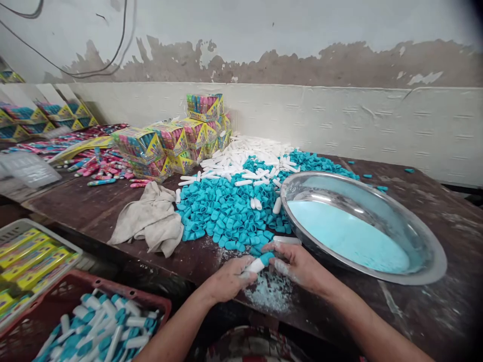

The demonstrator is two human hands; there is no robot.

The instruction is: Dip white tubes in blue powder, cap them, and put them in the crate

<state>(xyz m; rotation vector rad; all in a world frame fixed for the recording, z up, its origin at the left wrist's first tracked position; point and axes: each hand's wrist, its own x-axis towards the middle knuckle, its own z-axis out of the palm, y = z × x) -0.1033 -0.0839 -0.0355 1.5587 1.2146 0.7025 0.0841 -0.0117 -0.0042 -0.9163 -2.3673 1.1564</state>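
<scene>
My left hand (228, 278) is closed around a small white tube (255, 266) at the table's front edge. My right hand (296, 265) pinches a blue cap (267, 258) that meets the tube's end, and a second white tube (287, 240) lies along its fingers. Both hands are dusted with pale blue powder. Just beyond them lies a heap of blue caps (230, 208), with a pile of white tubes (249, 153) behind it. A wide steel bowl (422, 251) holding light blue powder (347, 234) sits right of my right hand.
A crumpled grey rag (151, 218) lies left of the caps. Stacked colourful packets (169, 141) stand at the back. A red crate (158, 304) of capped tubes and a white basket (15, 229) of yellow boxes sit lower left. Spilled powder (269, 294) marks the table edge.
</scene>
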